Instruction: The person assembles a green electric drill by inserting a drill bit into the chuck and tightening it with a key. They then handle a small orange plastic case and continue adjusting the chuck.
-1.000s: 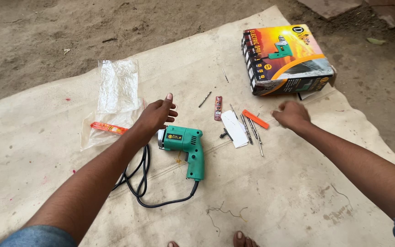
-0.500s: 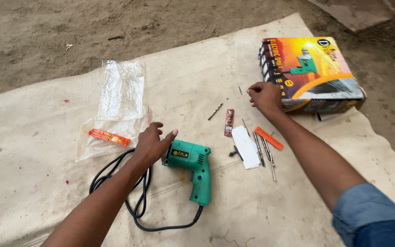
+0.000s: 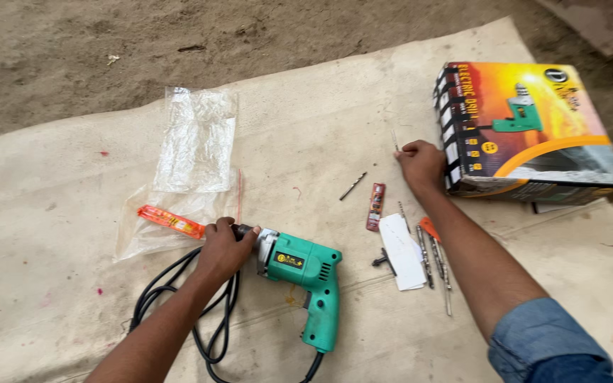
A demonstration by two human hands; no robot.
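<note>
the left hand (image 3: 223, 245) is closed around the chuck end of the green drill (image 3: 306, 273), fingers curled tight over the nose, so the tool is pinned flat on the cloth (image 3: 321, 135) rather than lifted. the drill is laid on its side, its body stretching away to the right of that hand and its handle pointing back toward the person, which leaves the chuck free to be gripped. the black cord (image 3: 179, 312) is looped just behind the left hand, under the wrist and forearm, clear of the chuck.

the right hand (image 3: 420, 162) is pressed down with fingers drawn together, and a thin drill bit (image 3: 394, 139) appears to be pinched at its fingertips; whether it is truly clamped or only touched cannot be told. the printed cardboard box (image 3: 533, 135) is sitting just to the right of this hand, almost touching the knuckles.

between the two hands, nearer the right one, a loose dark bit (image 3: 353, 186) is lying alone. just behind the right wrist a small red packet (image 3: 375, 206), a white slip of paper (image 3: 403, 252) and a row of bits with an orange-handled piece (image 3: 431, 248) are spread in easy reach. ahead of the left hand a clear plastic bag (image 3: 193, 156) with an orange strip (image 3: 172, 221) is lying flat, the strip just beside the knuckles.
</note>
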